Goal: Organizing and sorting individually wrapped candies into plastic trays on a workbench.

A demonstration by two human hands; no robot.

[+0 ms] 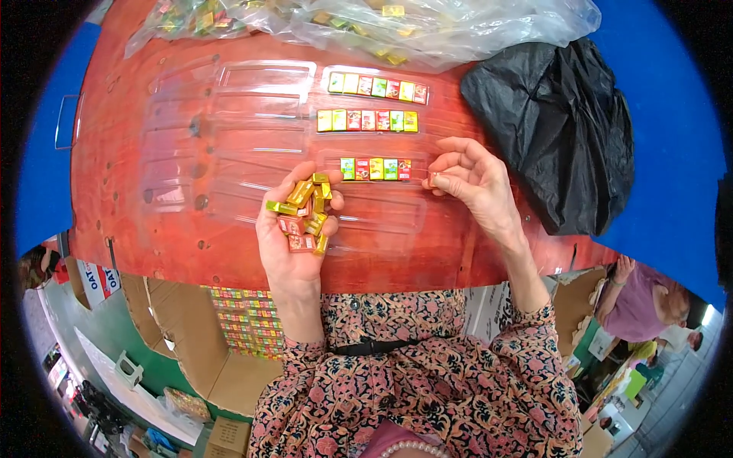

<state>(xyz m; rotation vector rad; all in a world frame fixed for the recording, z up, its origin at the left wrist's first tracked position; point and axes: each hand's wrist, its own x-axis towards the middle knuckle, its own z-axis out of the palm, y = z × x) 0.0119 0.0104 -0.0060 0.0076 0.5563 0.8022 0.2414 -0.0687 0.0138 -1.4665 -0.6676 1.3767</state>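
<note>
My left hand (289,258) lies palm up over the near part of the red table, cupping several small wrapped blocks (303,192) with gold sides and red faces. My right hand (487,191) pinches a small reddish block (433,177) between thumb and fingertips, just past the right end of the nearest filled row (376,169). Clear plastic trays (263,80) with long compartments lie flat in front of me. Two farther rows, a middle row (368,120) and a far row (378,87), hold similar green, yellow and red blocks side by side.
A large clear plastic bag (458,27) with more blocks lies along the far edge. To the right sits a crumpled black bag (550,137). Below the table edge, an open cardboard box (187,328) holds rows of packed blocks. Another person (645,301) is at the lower right.
</note>
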